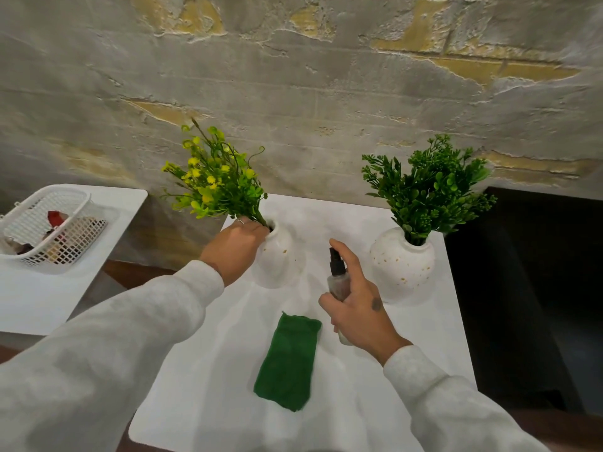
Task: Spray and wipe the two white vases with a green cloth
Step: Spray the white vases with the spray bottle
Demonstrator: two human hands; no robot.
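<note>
Two white speckled vases stand on a white table (pixel 202 402). The left vase (pixel 277 259) holds a yellow-green plant (pixel 215 181) that leans left; my left hand (pixel 236 247) grips the vase's neck at the base of the stems. The right vase (pixel 403 272) holds a dark green plant (pixel 430 187) and stands free. My right hand (pixel 357 308) holds a small clear spray bottle (pixel 337 278) with a black nozzle, index finger on top, nozzle toward the left vase. A folded green cloth (pixel 288 357) lies flat on the table in front of both hands.
A second white table (pixel 39 298) at the left carries a white mesh basket (pixel 49 230) with assorted items. A rough plaster wall rises right behind the vases. A dark surface (pixel 522 288) borders the table on the right.
</note>
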